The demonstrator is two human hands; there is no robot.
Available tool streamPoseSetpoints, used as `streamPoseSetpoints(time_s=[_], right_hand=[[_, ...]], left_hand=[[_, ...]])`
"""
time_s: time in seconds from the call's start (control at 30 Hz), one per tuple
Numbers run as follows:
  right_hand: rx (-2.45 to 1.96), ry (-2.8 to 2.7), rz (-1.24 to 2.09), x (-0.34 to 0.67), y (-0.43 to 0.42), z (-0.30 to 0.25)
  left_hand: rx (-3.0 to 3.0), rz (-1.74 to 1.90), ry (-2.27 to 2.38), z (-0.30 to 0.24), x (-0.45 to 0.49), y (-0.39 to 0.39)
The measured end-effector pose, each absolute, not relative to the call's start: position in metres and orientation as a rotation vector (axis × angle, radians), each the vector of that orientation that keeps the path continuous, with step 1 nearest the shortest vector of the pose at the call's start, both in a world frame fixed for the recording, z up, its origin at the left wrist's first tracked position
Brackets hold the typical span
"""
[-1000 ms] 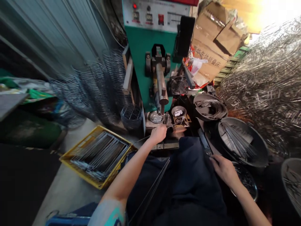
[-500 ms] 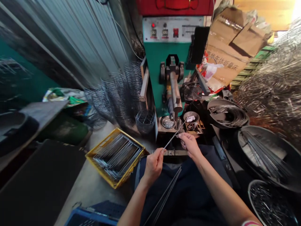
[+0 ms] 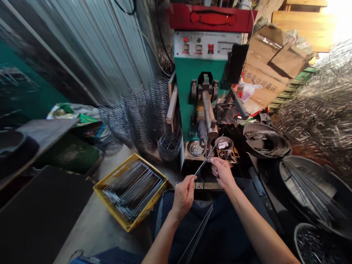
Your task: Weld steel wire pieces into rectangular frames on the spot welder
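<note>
My left hand [image 3: 183, 194] and my right hand [image 3: 222, 171] both grip a thin metal rod [image 3: 204, 164] that slants up toward the green machine [image 3: 202, 79]. The rod's far tip points at the machine's steel arm [image 3: 208, 115] and the small dish of metal bits [image 3: 196, 148] below it. A second small dish [image 3: 223, 143] stands just right of the rod tip. More thin rods [image 3: 197, 234] lie across my dark-clothed lap.
A yellow crate [image 3: 127, 189] of wire pieces sits on the floor at left. Wire coils [image 3: 137, 117] stand behind it. Dark basins of wire [image 3: 308, 187] and a big tangle of wire [image 3: 321, 113] fill the right. Cardboard [image 3: 271, 66] leans behind the machine.
My right hand came from the basin at right to the rod; my left hand drew back from the machine. Both now hold the rod, and the view has tilted up.
</note>
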State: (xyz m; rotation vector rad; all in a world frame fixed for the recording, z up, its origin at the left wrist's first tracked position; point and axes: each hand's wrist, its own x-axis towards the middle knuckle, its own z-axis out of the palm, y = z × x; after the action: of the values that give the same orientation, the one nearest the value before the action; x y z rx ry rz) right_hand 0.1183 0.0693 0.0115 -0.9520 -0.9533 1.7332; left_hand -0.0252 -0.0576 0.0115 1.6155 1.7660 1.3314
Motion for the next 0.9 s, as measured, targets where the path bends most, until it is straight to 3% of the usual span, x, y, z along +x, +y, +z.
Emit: streamPoseSetpoints(time_s=[0.9], right_hand=[[-0.91,-0.993,1.762,0.11,0.101,0.011]], left_hand=[[1.581,1.362,1.784,0.008,-0.032,-0.035]])
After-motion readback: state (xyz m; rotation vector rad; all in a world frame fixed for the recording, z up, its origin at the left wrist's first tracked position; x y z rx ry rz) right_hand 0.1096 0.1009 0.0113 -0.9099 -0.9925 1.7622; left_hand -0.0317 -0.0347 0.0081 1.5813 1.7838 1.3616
